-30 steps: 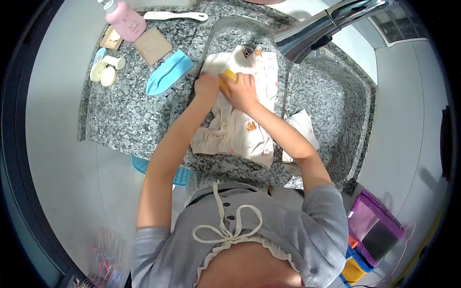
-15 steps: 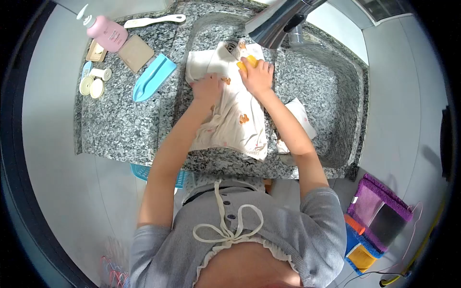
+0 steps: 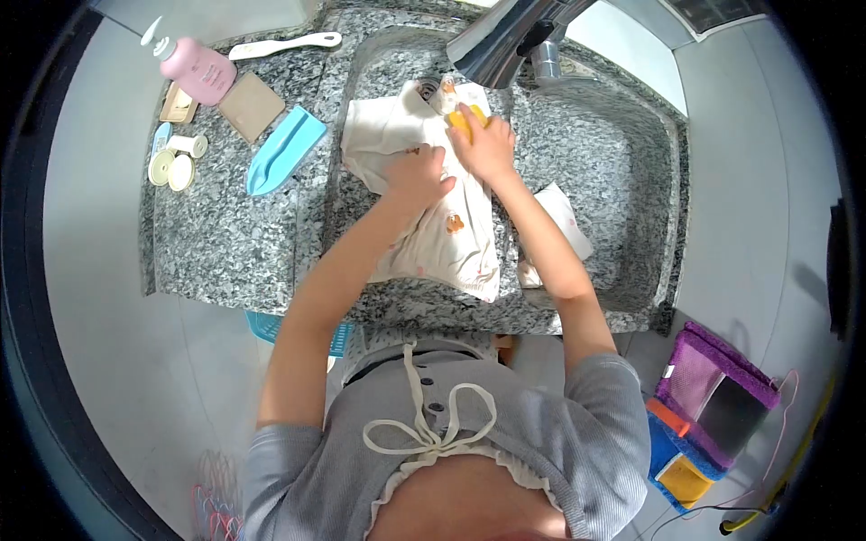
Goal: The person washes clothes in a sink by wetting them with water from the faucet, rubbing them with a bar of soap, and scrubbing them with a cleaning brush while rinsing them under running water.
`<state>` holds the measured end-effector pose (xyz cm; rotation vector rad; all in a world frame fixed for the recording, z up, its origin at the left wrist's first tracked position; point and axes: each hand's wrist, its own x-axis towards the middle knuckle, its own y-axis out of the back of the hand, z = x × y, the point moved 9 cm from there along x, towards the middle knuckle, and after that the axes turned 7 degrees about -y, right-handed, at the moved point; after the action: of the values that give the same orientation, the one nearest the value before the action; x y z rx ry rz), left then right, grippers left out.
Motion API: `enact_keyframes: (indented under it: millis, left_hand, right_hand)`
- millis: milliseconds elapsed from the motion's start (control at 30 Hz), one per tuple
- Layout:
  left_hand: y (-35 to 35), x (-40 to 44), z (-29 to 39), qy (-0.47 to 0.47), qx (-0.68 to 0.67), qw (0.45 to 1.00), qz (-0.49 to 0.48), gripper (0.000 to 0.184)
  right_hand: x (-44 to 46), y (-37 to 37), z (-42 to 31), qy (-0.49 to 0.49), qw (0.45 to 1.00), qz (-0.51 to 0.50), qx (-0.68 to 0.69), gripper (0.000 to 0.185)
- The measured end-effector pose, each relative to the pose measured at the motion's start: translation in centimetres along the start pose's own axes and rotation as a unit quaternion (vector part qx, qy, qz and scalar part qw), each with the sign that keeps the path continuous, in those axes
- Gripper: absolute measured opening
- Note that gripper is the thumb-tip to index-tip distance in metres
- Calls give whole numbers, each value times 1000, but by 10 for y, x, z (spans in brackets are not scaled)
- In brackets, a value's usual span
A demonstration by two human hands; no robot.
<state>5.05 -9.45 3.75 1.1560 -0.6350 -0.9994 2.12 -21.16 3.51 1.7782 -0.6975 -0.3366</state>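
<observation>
A white garment with small brown bear prints (image 3: 451,248) lies spread in the left basin, its top part near the drain. My right hand (image 3: 489,149) grips a yellow block (image 3: 467,118) against the upper right of the cloth. Lower and to the left, my left hand (image 3: 417,178) rests on the garment, fingers bent; whether it pinches a fold is unclear. A second piece of white cloth (image 3: 561,216) lies to the right, partly hidden behind my right forearm.
A chrome faucet (image 3: 505,41) hangs over the basins. On the left counter are a pink pump bottle (image 3: 197,70), a white-handled brush (image 3: 285,45), a beige square (image 3: 252,107), a blue tray (image 3: 286,151) and small round containers (image 3: 180,172).
My right hand has moved right and slightly up the cloth with the yellow block. My left hand has shifted right and down onto the garment's middle. The view has shifted too.
</observation>
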Motion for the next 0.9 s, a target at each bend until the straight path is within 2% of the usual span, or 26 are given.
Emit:
enact_keyframes:
  millis: [133,167,267,367,467,533,600,700,800,900]
  left_hand:
    - [-38,15,-6,14,-68,998,0,25]
    - [-51,19,-13,21,-93,995,-7,24]
    - [-47,5,-19,-39,6,996,-80,23]
    - [-17,-25,-35,31,68,980,-186,26]
    - [13,-28,-6,-48,74,992,-91,34]
    - [22,-13,31,-85,-39,993,72,39]
    - [13,-7,66,-94,-84,988,89,34]
    - [-51,12,76,-51,-78,996,-8,23]
    - [-64,9,72,-145,-176,973,37,19]
    - [-35,-20,91,-206,-315,926,-20,16]
  right_hand:
    - [3,40,-6,49,995,40,-77,46]
    - [3,44,-3,49,996,41,-61,46]
    - [-3,61,-1,70,993,78,-44,46]
    - [-7,61,15,44,998,42,-19,46]
    - [-11,60,17,41,999,17,-6,47]
    - [-10,55,8,50,999,2,-12,46]
    - [-9,53,-2,69,997,-5,-23,46]
    - [-6,59,-12,107,993,-6,-42,45]
    - [-12,61,-13,160,986,-3,-52,45]
    - [-32,47,-21,225,972,-53,-45,45]
